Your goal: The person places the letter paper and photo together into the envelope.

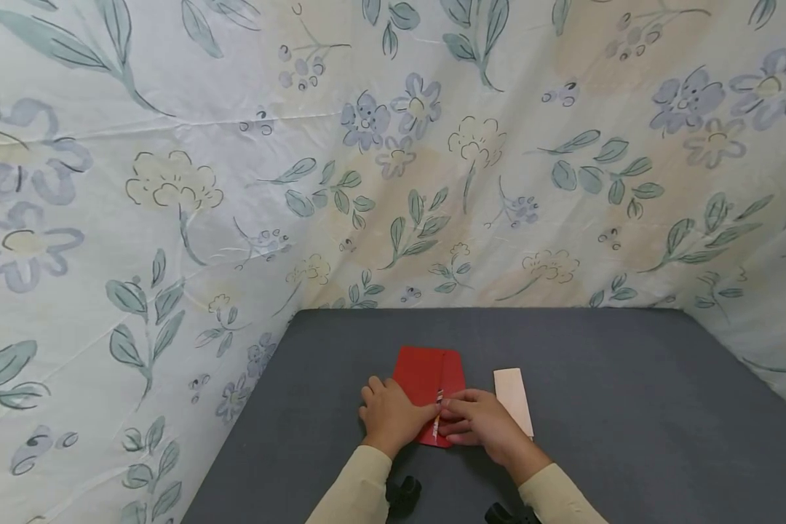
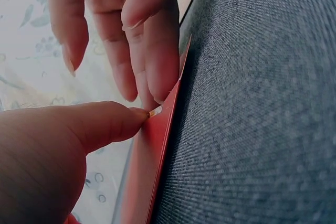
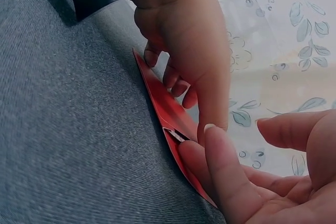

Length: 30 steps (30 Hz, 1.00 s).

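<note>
A red paper envelope (image 1: 422,367) lies flat on the grey table, a lengthwise fold edge running down its right part. Along that edge shows a narrow patterned strip (image 1: 436,428), whose kind I cannot make out. My left hand (image 1: 396,416) rests on the envelope's left side with fingers spread, and its thumb (image 2: 113,121) presses beside the strip. From the right, my right hand (image 1: 485,426) touches the edge with its fingertips; in the right wrist view its thumb (image 3: 283,132) stands apart from the fingers. A pale beige paper slip (image 1: 512,393) lies partly behind the right hand.
The grey cloth-covered table (image 1: 629,407) extends around the envelope. Floral fabric (image 1: 432,182) hangs behind it and along both sides. Black wrist-worn devices (image 1: 404,496) show under the forearms near the front.
</note>
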Motion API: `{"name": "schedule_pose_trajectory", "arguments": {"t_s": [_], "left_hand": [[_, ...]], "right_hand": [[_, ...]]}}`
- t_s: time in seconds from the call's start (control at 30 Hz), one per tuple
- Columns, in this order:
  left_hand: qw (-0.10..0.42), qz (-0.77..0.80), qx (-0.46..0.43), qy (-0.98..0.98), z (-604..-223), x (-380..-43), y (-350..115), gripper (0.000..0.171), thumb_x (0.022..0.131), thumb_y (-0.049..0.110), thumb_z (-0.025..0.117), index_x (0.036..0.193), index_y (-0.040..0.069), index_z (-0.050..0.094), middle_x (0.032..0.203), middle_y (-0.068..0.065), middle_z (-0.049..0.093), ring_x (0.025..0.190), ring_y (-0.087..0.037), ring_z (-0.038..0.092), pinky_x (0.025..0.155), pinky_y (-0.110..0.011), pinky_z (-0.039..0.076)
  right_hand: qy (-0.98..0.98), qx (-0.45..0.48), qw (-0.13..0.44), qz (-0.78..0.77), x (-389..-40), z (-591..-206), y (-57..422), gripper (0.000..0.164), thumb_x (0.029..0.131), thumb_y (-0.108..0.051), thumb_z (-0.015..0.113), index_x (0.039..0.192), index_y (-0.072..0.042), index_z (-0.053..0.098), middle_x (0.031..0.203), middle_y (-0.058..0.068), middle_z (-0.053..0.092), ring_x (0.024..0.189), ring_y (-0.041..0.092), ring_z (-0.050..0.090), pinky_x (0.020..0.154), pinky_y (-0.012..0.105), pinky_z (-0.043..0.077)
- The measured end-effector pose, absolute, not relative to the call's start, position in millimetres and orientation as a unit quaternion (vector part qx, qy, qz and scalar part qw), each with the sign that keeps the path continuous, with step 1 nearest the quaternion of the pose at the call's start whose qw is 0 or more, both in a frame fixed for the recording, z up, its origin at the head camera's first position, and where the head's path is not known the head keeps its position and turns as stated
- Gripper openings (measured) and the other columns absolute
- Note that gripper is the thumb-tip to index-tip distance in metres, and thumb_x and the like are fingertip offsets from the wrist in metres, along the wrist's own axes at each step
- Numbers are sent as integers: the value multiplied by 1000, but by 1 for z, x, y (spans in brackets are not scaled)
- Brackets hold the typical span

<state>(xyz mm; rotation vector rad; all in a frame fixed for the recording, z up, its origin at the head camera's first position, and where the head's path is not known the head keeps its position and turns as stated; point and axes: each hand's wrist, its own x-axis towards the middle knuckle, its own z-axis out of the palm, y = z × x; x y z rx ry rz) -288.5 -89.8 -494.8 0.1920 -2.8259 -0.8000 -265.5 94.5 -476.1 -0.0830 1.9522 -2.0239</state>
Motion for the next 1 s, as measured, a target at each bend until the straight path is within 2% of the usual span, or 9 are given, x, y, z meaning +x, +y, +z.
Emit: {"name": "schedule_pose_trajectory", "arguments": {"t_s": [0.37, 0.63, 0.87, 1.0], "left_hand": [[100, -264, 65, -957, -496, -293, -87, 89, 72, 71, 90, 114, -4, 64, 111, -16, 48, 108, -35, 45, 86, -64, 48], [99, -267, 67, -956, -492, -293, -84, 82, 74, 63, 92, 113, -5, 64, 111, -17, 48, 108, -36, 45, 86, -64, 47], [98, -259, 72, -958, -490, -294, -82, 85, 75, 66, 90, 115, -5, 65, 111, -18, 48, 108, -36, 45, 88, -64, 47], [99, -262, 73, -957, -492, -296, -81, 86, 75, 66, 90, 115, -5, 65, 111, -18, 48, 108, -36, 45, 88, -64, 47]], "right_hand": [[646, -41, 184, -739, -268, -480, 96, 37, 111, -17, 64, 132, 12, 55, 117, 26, 67, 97, 34, 78, 83, 41, 64], [632, -45, 197, -748, -274, -482, 104, 49, 111, -21, 63, 141, 15, 48, 121, 22, 72, 107, 34, 76, 87, 40, 63], [599, -48, 214, -770, -279, -487, 109, 57, 113, -19, 57, 150, 20, 38, 130, 22, 71, 115, 34, 73, 93, 39, 61], [594, -56, 220, -772, -280, -485, 113, 57, 113, -21, 58, 149, 19, 37, 131, 23, 70, 117, 36, 73, 94, 41, 60]]}}
